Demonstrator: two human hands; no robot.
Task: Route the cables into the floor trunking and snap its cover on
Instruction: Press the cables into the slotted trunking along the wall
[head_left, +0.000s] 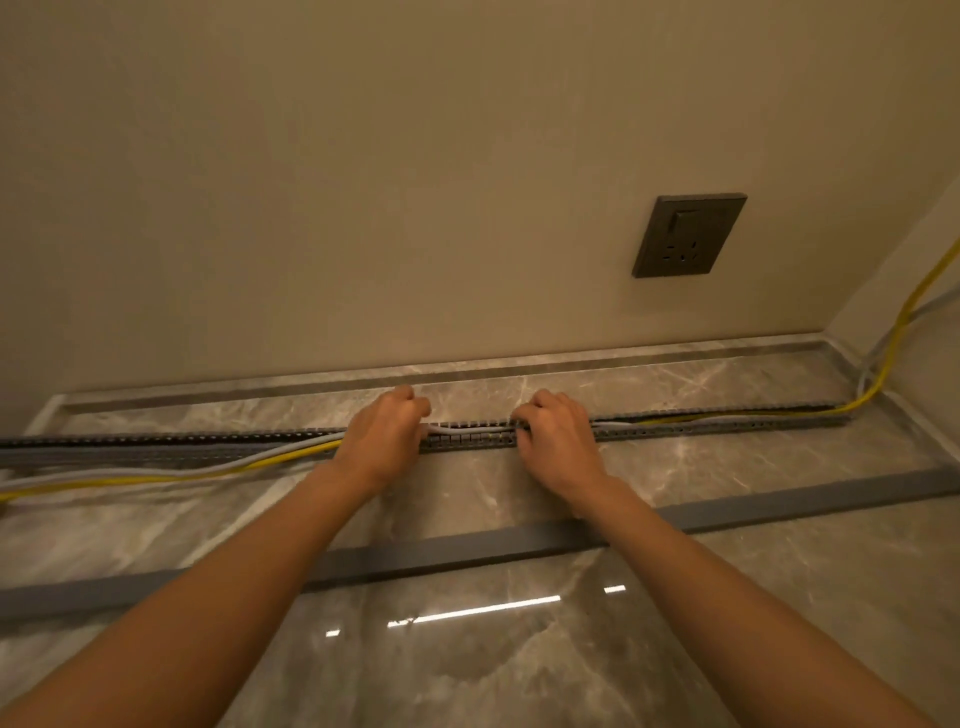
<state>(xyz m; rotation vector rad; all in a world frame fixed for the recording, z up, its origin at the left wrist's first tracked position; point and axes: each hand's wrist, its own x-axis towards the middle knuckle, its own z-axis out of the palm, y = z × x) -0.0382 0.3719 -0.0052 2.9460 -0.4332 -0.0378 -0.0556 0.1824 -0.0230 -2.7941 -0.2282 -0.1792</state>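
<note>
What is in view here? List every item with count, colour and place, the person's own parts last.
Trunking: one, grey, slotted, open, on the floor along the wall.
Cover: one, grey strip, loose on the floor nearer the camera.
Yellow cable: one, in the trunking at right, out on the floor at left.
Grey cable: at least one, pale, alongside the yellow one.
Socket: one, dark, on the wall at right.
Floor: grey marble tile, glossy.
Wall: beige.
Left hand: curled grip at the trunking, on the cables.
Right hand: likewise, to the right.
</note>
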